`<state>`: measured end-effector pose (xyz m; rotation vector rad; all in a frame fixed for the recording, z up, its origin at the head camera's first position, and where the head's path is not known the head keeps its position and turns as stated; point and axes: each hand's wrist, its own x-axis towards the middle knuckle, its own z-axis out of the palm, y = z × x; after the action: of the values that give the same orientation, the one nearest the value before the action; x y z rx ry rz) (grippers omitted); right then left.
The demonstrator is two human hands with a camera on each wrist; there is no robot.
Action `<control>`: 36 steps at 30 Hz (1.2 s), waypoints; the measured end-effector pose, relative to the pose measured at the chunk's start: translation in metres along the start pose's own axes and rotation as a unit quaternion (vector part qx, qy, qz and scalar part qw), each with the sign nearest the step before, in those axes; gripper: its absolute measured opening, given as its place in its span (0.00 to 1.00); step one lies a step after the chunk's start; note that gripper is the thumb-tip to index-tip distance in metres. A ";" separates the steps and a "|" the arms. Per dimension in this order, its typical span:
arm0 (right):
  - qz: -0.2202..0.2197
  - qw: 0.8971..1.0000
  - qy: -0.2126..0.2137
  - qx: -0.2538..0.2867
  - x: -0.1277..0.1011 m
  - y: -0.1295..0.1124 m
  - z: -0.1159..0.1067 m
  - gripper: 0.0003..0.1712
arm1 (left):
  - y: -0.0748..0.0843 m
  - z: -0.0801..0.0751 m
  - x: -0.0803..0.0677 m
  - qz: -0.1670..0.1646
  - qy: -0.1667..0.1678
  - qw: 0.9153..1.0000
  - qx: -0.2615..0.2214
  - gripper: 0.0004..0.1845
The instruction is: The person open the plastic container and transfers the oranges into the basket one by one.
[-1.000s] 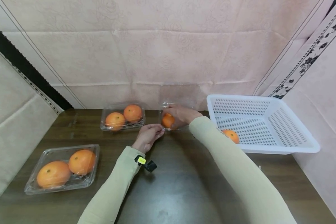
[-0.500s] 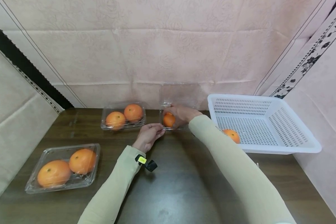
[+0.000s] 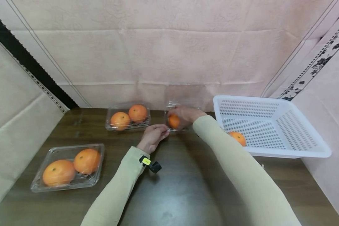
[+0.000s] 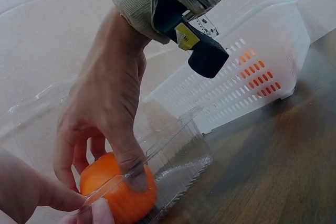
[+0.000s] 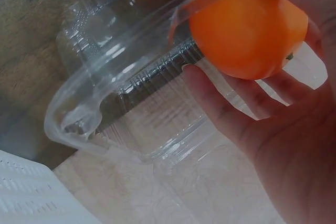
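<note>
An open clear clamshell container (image 3: pixel 184 94) stands at the back of the dark wooden table (image 3: pixel 186 188), its lid raised against the wall. My right hand (image 3: pixel 185 113) reaches into it, and its fingers curl round an orange (image 3: pixel 173 121). In the left wrist view the right hand (image 4: pixel 105 114) grips the orange (image 4: pixel 118 190) inside the container (image 4: pixel 178 156). From the right wrist the orange (image 5: pixel 247 30) sits in my fingers (image 5: pixel 231 108) above the container's tray (image 5: pixel 131 93). My left hand (image 3: pixel 153 135) pinches the container's front rim, and its fingers (image 4: pixel 31 195) show beside the orange.
A white perforated basket (image 3: pixel 271 152) at the right holds one orange (image 3: pixel 238 138); it also shows as the basket (image 4: pixel 247 72) behind the hands. Two shut clamshell packs, each with two oranges, lie at the back (image 3: pixel 128 116) and front left (image 3: pixel 69 168).
Both hands keep their holds and the orange stays in the container. Only the head view has shifted slightly.
</note>
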<state>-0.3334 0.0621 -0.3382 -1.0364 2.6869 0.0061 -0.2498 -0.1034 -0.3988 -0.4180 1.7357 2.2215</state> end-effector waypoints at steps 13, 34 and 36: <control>0.005 1.000 0.001 -0.023 -0.006 -0.001 -0.006 0.34 | -0.001 0.001 0.001 0.002 0.000 1.000 -0.006 0.19; 0.014 0.999 0.005 -0.034 -0.026 -0.003 -0.022 0.38 | -0.004 0.002 0.004 0.013 0.004 1.000 -0.011 0.19; 0.009 0.999 0.011 -0.038 -0.028 -0.003 -0.023 0.37 | -0.004 0.002 0.004 0.013 0.002 1.000 -0.009 0.19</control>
<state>-0.3168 0.0763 -0.3085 -1.0381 2.7347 0.1008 -0.2514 -0.1007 -0.4036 -0.4067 1.7327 2.2575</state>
